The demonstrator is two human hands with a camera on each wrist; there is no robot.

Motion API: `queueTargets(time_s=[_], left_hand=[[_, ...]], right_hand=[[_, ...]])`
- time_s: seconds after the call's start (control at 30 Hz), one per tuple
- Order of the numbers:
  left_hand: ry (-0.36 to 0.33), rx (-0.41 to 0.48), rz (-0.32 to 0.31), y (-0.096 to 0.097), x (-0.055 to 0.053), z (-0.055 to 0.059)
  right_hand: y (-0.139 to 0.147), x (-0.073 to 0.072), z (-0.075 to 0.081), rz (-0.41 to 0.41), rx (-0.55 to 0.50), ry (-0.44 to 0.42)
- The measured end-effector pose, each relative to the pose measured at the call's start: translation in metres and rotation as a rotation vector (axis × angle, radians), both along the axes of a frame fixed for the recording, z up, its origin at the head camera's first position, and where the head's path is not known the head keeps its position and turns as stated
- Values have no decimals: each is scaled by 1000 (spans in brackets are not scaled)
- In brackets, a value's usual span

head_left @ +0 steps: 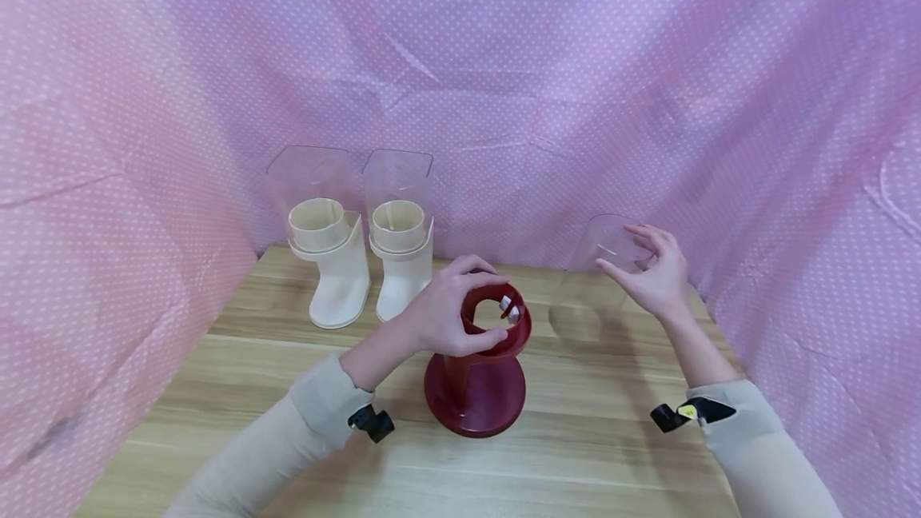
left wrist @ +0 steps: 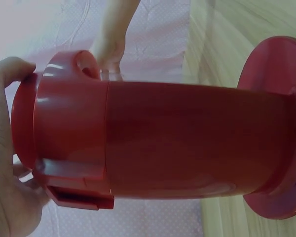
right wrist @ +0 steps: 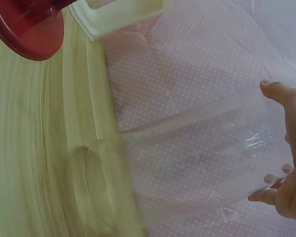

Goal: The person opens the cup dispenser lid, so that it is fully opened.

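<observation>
At the centre of the table stands a glossy red stand (head_left: 492, 402) with a round base and a collar on top. My left hand (head_left: 449, 310) grips the red ring (left wrist: 23, 123) in that collar, thumb on one side and fingers on the other. Small white parts (head_left: 509, 308) show inside the ring. To the right, my right hand (head_left: 658, 278) holds a clear tube (right wrist: 187, 163) near its upper end, with thumb and fingers on opposite sides. The tube's lower rim is at the tabletop; whether it touches I cannot tell.
Two cream stands (head_left: 338, 294) (head_left: 398, 286) with cup-like rings and clear upper parts stand side by side at the back left. A pink dotted cloth (head_left: 489, 118) hangs behind and along both sides of the wooden table (head_left: 576, 454).
</observation>
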State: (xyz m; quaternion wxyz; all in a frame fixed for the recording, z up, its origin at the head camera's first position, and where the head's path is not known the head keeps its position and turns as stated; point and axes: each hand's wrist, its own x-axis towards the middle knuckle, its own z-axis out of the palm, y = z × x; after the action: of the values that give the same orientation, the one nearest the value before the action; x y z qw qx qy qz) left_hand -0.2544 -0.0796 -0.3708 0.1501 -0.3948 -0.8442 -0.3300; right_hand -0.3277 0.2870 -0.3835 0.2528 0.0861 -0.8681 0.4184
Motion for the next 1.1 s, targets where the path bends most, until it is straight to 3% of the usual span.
queueTargets(time_s=[0.27, 0.43, 0.63, 0.97, 1.1], left_hand=[[126, -111, 190, 10, 13, 4], [130, -185, 212, 13, 15, 8], [89, -224, 117, 10, 13, 13], [124, -313, -160, -1, 0, 22], [121, -299, -177, -3, 2, 25]], right_hand=[[3, -8, -7, -13, 25, 24], [3, -13, -11, -22, 22, 37], [4, -15, -13, -53, 28, 27], [1, -18, -17, -61, 31, 13], [0, -18, -15, -65, 48, -2]])
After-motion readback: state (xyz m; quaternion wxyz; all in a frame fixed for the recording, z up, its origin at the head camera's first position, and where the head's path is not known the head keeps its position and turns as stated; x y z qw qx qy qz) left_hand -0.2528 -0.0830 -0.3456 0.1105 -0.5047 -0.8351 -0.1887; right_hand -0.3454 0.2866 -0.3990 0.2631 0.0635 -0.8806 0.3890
